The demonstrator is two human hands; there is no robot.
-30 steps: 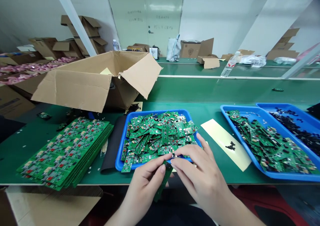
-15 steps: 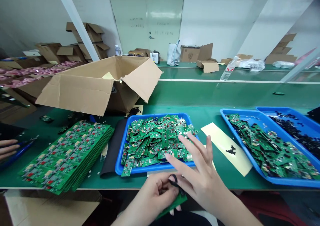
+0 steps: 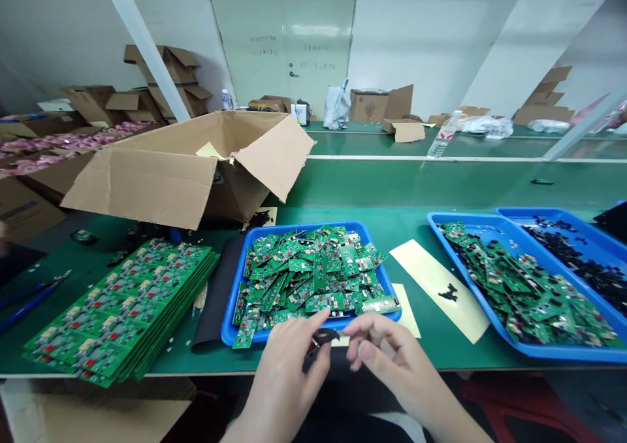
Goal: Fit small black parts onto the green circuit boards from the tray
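Note:
My left hand [image 3: 289,364] is closed on a small black part [image 3: 324,337] at the near edge of the bench, its tip sticking out toward the right. Facing it, my right hand [image 3: 386,355] has its fingers curled and apart, with nothing visible between them. Just beyond both hands lies a blue tray [image 3: 228,328] heaped with small green circuit boards [image 3: 321,270]. A long board [image 3: 381,304] rests on the tray's right front corner. Yellow paper [image 3: 421,266] carrying a few black pieces [image 3: 448,293] lies to the right.
Stacked green panels [image 3: 122,299] and blue-handled pliers [image 3: 36,299] are at left. Behind them stands an open cardboard box [image 3: 147,175]. At right are a blue tray of boards [image 3: 533,351] and another of black parts [image 3: 602,234]. A bottle [image 3: 443,136] stands behind.
The green board that was in my hands is no longer there, and a long board now lies at the tray's corner. My right hand has drawn back and curled. The other person's hand has left the pliers.

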